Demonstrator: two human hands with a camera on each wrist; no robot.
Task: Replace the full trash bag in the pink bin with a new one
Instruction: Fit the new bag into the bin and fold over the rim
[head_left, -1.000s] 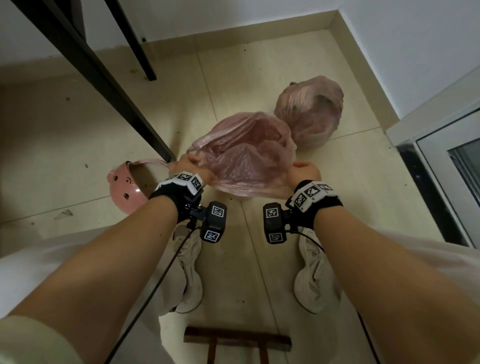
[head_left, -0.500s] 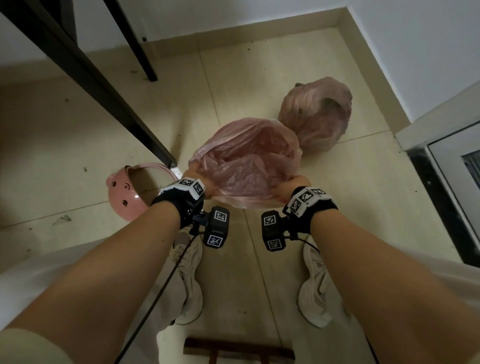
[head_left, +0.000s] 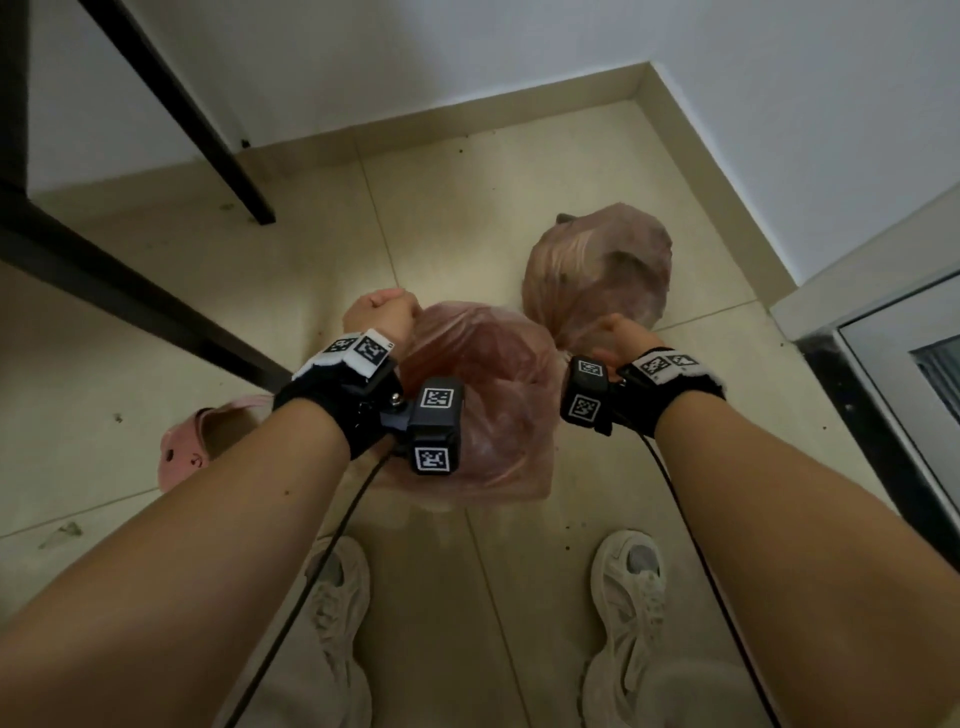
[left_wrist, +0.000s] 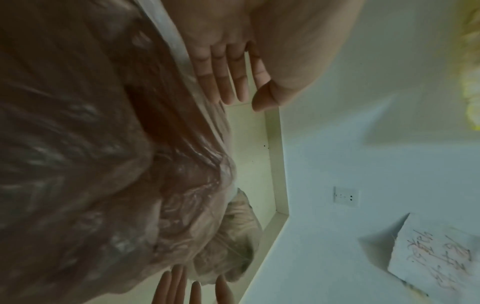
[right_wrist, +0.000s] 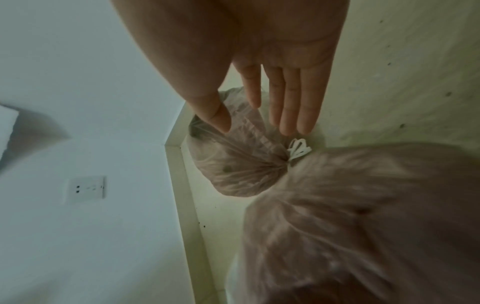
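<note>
**Tiled corner, a loose pink bag between two hands**

Beige floor tiles (head_left: 467, 182) run into a corner of white wall, with a black table leg (head_left: 218, 130) slanting down on the left. The pink bin (head_left: 179, 457) lies on the floor under the left forearm, which hides most of it. The tied full bag (head_left: 597, 270) sits on the tiles near the corner, partly behind the right hand (head_left: 621, 335).

The new bag (head_left: 493, 395) hangs rumpled between the two wrists, just beside each. It is blurred in both wrist views, and the wrist cameras cover part of it from above. I cannot tell whether its bottom touches the floor.

The left hand (head_left: 382, 312) looks bunched from above, yet its wrist view shows straight fingers (left_wrist: 226, 82) lying along the film. The right hand's fingers (right_wrist: 291, 98) are also straight (no grip shows), with the new bag below them.
</note>
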